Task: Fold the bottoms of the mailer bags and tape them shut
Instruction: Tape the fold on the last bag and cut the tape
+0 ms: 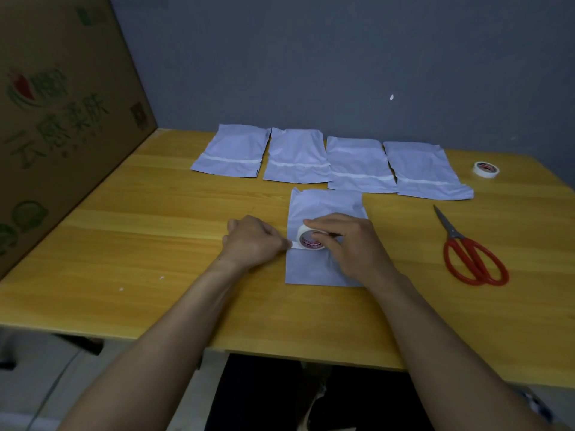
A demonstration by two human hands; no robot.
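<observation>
A pale mailer bag lies flat on the wooden table in front of me, its bottom folded up. A white roll of tape stands on the fold near the bag's left edge. My right hand grips the roll from the right. My left hand pinches the tape's loose end at the bag's left edge. Behind it lie several mailer bags in a row, each with a white tape strip across its fold.
Red-handled scissors lie to the right of the bag. A second tape roll sits at the far right. A large cardboard box stands along the table's left side. A grey wall rises behind the table.
</observation>
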